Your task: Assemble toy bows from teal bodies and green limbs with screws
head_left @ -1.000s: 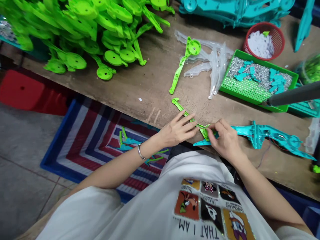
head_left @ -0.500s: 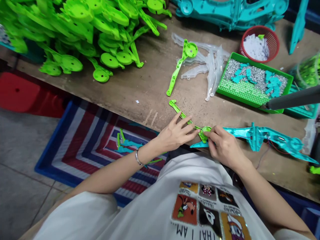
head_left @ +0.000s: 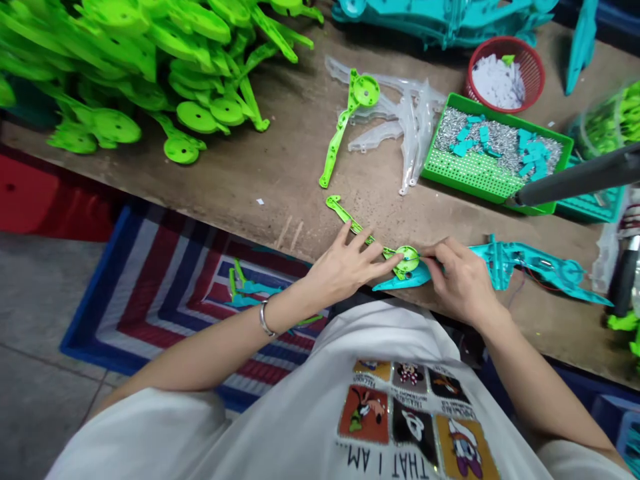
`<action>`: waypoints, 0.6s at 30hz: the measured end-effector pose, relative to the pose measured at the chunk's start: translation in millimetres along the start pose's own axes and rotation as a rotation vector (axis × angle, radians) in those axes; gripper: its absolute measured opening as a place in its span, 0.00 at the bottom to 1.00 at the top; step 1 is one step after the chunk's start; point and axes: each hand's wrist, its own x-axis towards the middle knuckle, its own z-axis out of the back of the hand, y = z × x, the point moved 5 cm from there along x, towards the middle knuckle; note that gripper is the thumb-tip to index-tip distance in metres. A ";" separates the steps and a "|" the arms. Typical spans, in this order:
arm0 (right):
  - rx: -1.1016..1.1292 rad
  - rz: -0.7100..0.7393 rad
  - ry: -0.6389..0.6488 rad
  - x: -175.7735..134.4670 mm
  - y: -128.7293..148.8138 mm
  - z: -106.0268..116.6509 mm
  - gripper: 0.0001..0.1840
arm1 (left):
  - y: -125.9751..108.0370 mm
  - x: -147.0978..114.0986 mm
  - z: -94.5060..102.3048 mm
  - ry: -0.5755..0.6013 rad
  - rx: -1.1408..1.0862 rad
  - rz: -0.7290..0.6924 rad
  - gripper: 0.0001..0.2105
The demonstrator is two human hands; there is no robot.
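A slim lime-green plastic arm with a round end (head_left: pixel 409 255) lies at the table's front edge, its round end over a long teal plastic part (head_left: pixel 500 260). My left hand (head_left: pixel 345 263) rests on the green arm with fingers spread, the index fingertip on the round end. At the right rim of that end, my right hand (head_left: pixel 457 277) pinches what looks like a thin dark wire between thumb and index finger. The right hand covers some of the teal part, where thin wires run in its right half.
A heap of lime-green parts (head_left: pixel 150 60) fills the back left. Another green arm (head_left: pixel 345 127) touches translucent plastic pieces (head_left: pixel 410 127). A green basket (head_left: pixel 493 183) holds screws and teal bits, beside a red basket (head_left: pixel 535 73) of white pieces. A grey bar (head_left: pixel 575 177) juts in from the right.
My right hand has drawn back to the right from the round end, uncovering more of it. The left hand stays on the green arm. The whole view has shifted slightly.
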 end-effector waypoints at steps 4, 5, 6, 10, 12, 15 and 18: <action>-0.082 -0.014 -0.031 -1.2 -10.9 3.2 0.08 | -0.4 0.9 0.2 0.005 0.022 0.002 0.31; -0.089 -0.024 -0.032 -0.8 -12.1 1.6 0.08 | -0.6 1.1 0.1 0.009 0.039 -0.001 0.31; -0.094 -0.034 -0.031 -0.1 -12.8 -0.3 0.08 | -0.9 1.3 0.0 0.015 0.058 -0.005 0.30; -0.129 -0.056 0.008 3.1 -11.3 -4.8 0.08 | -2.5 2.4 0.6 0.024 0.113 -0.007 0.28; -0.137 -0.034 0.072 4.5 -9.1 -4.0 0.09 | -4.0 3.3 1.5 0.015 0.123 -0.005 0.27; -0.105 -0.009 0.188 6.5 -7.5 -0.8 0.11 | -7.2 6.1 4.6 -0.006 0.141 -0.010 0.25; -0.044 -0.017 0.263 9.3 -8.3 2.3 0.13 | -12.3 11.4 8.2 -0.004 0.113 -0.051 0.21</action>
